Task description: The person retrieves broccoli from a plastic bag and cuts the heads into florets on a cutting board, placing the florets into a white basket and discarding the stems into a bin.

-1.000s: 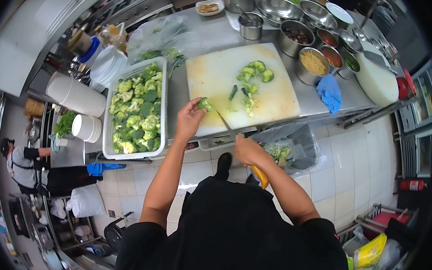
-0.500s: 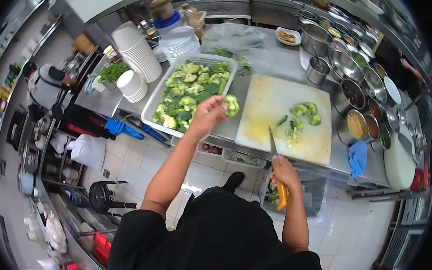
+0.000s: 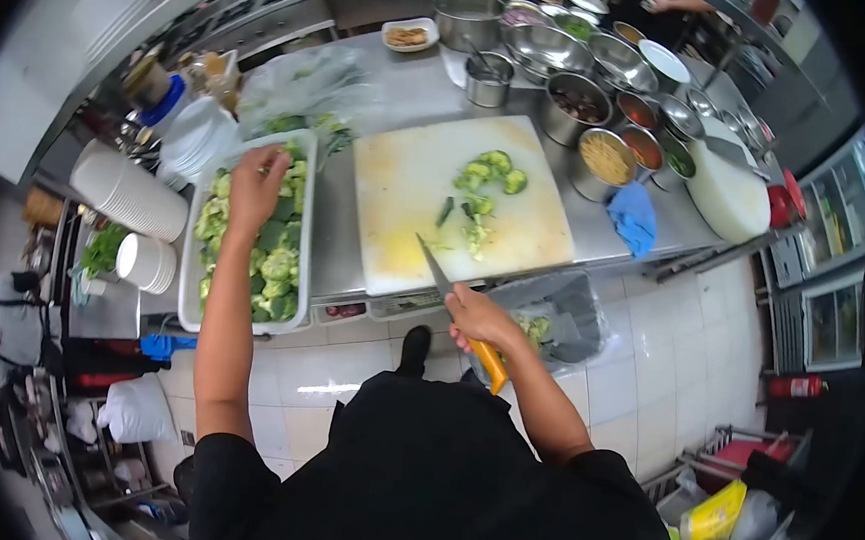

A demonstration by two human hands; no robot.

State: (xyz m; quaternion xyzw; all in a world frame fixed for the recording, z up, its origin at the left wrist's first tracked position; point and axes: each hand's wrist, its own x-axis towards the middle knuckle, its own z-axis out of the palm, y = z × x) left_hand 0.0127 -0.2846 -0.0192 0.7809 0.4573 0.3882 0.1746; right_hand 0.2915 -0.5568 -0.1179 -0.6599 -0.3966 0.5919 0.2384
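Note:
My left hand [image 3: 258,190] is over the far end of a white plastic basket [image 3: 190,288] full of broccoli florets [image 3: 277,267]. Its fingers are curled together among the florets; whatever lies between them blends in with the broccoli. In my right hand [image 3: 482,317] is a kitchen knife [image 3: 486,362] with a yellow handle. The blade points up and left over the front edge of a white cutting board [image 3: 398,182], whose surface has yellow stains. On the board lie several broccoli pieces [image 3: 495,169] and pale green trimmings [image 3: 477,235].
Metal pots and bowls of ingredients, including a pot of yellow strips [image 3: 606,162], crowd the right. A blue cloth [image 3: 634,219] hangs at the counter edge. A lined bin [image 3: 575,315] stands below the board. Stacked white tubs [image 3: 127,188] are left; a person [image 3: 12,326] is beyond.
My left hand has carried a broccoli floret leftward from beside the board to over the basket. My right hand still holds the knife low by the board. The view has turned.

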